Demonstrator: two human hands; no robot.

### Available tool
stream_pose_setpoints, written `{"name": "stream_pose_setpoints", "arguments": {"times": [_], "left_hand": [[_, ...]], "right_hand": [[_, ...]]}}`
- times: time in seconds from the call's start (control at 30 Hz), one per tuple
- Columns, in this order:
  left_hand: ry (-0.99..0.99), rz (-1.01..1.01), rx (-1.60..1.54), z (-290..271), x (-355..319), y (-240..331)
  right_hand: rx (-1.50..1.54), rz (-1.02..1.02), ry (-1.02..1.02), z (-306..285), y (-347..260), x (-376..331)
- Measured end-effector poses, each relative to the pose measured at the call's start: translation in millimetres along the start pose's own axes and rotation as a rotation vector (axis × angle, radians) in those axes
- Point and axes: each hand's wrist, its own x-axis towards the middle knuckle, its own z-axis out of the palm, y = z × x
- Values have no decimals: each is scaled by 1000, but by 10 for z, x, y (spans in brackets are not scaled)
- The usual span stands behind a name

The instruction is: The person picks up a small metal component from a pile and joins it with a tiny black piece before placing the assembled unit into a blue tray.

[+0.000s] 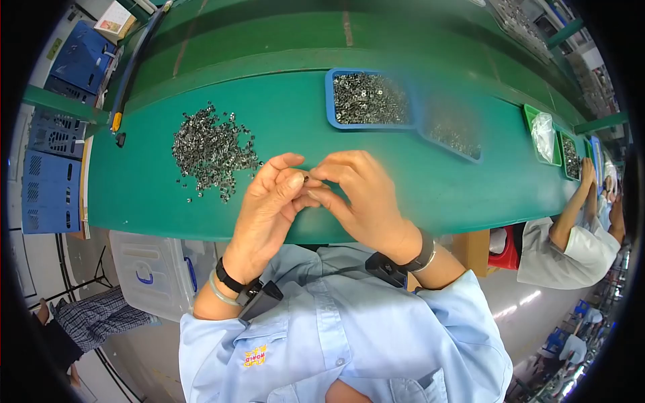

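Both hands meet above the front middle of the green table [282,94], fingertips close together. My left hand [269,195] pinches a small dark metal part [306,179] between thumb and fingers. From the other side, the closed fingers of my right hand [366,198] come up against that part; whatever lies between them is too small to make out. Left of my hands, a loose heap of small shiny metal pieces [211,148] is spread on the table. Beyond my right hand stands a blue tray [330,101] filled with similar small metal pieces.
A second tray [463,156], blurred, adjoins the blue one on its right. Farther right are a green tray [532,124] with a clear bag and another person's hands [588,173]. Blue crates [50,191] stand at the left; a lidded plastic box [148,269] sits below the table edge.
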Motion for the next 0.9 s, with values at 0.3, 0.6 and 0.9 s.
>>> {"name": "stream_pose_setpoints", "arguments": {"times": [0.3,0.6,0.9], "left_hand": [[87,104,-5,84,-134,-106],[52,-27,110,2,-181,-99],[31,-36,-14,-31,-125,-186]], "right_hand": [[-37,-2,23,127,-9,-63],[40,16,5,77,22,-81],[115,67,-10,90,53,-114]]}}
